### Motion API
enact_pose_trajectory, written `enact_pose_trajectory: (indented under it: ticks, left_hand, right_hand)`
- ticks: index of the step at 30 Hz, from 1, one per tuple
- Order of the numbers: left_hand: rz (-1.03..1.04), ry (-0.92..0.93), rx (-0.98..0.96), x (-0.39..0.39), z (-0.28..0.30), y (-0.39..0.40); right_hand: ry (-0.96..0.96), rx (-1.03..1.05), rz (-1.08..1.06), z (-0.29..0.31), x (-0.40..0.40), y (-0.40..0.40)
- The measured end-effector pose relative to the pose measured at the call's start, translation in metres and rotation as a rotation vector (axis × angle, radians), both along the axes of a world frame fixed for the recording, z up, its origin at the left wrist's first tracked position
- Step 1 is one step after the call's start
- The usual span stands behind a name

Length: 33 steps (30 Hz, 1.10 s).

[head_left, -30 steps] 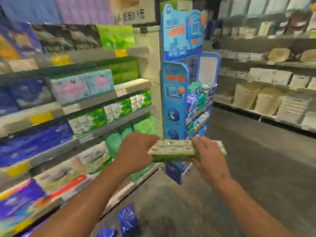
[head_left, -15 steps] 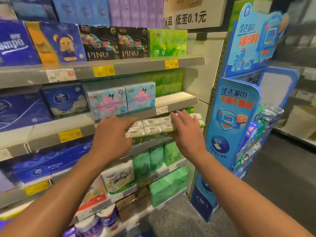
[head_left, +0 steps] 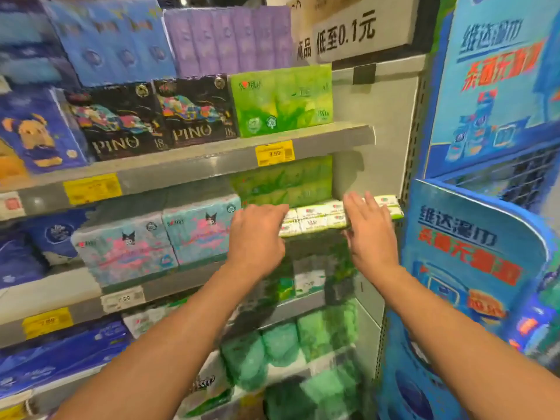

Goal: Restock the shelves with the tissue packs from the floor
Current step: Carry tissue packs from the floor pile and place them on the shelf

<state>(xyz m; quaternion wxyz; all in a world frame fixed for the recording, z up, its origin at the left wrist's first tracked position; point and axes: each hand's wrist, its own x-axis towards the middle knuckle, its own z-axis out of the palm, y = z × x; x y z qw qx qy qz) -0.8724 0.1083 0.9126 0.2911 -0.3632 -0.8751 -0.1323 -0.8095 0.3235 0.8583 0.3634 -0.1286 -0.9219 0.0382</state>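
A blue wet-wipe display stand (head_left: 481, 237) rises just right of the right hand, and grey store shelves (head_left: 194, 165) packed with tissue goods stretch left of and above both hands. Over the left hand sit a green tissue bundle (head_left: 281, 100) and black PINO packs (head_left: 194, 112); directly left of it stand pastel cartoon-printed tissue packs (head_left: 200, 228).

Both bare forearms reach up and forward from the bottom of the view, roughly parallel. The left hand (head_left: 257, 234) is palm down with knuckles raised, its fingers bent over the left end of the green-and-white tissue pack (head_left: 315, 218). The right hand (head_left: 369, 231) has straight, slightly spread fingers, palm turned inward, lying against the pack's right part without curling round it. The tissue pack lies flat between the hands at the front edge of the middle shelf, in front of darker green bundles (head_left: 285, 181), its right end poking out beyond the right hand.
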Motion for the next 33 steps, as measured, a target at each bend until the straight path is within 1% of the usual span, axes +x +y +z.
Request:
enact_pose_trajectory:
  ticks: [5,12,15,18,20,22,23,25,27,29,31,33]
  left_hand:
    - [0.062,0.081,-0.088,-0.049,0.008,0.049]
    - [0.142,-0.006,-0.224,-0.114,-0.006,0.07]
    - [0.215,-0.079,-0.302,-0.133,-0.015,0.073]
    - [0.242,-0.137,-0.346,-0.146,-0.024,0.074]
    - [0.235,-0.103,-0.337,-0.149,-0.033,0.076]
    - [0.174,-0.054,-0.283,-0.149,-0.046,0.081]
    - [0.134,-0.073,-0.249,-0.149,-0.053,0.084]
    - [0.102,-0.223,-0.201,-0.154,-0.065,0.087]
    - [0.143,-0.407,-0.216,-0.164,-0.072,0.087]
    - [0.192,-0.531,-0.186,-0.175,-0.079,0.085]
    - [0.213,-0.563,-0.134,-0.181,-0.085,0.085]
    - [0.217,-0.526,-0.079,-0.177,-0.09,0.085]
  right_hand:
    - [0.019,-0.054,0.04,0.006,-0.061,0.044]
    - [-0.035,-0.01,0.084,0.001,-0.124,0.067]
    - [-0.116,0.039,0.092,-0.006,-0.152,0.067]
    - [-0.217,0.076,0.079,-0.01,-0.18,0.066]
    - [-0.287,0.078,0.075,-0.009,-0.194,0.063]
    - [-0.344,0.058,0.077,-0.007,-0.208,0.059]
    - [-0.366,0.047,0.063,-0.004,-0.212,0.056]
    - [-0.367,0.05,-0.02,-0.002,-0.219,0.049]
    - [-0.351,0.019,-0.138,-0.006,-0.223,0.045]
    - [-0.33,-0.04,-0.171,-0.013,-0.226,0.046]
    - [-0.292,-0.046,-0.104,-0.018,-0.23,0.051]
    - [-0.253,-0.055,-0.023,-0.017,-0.233,0.055]
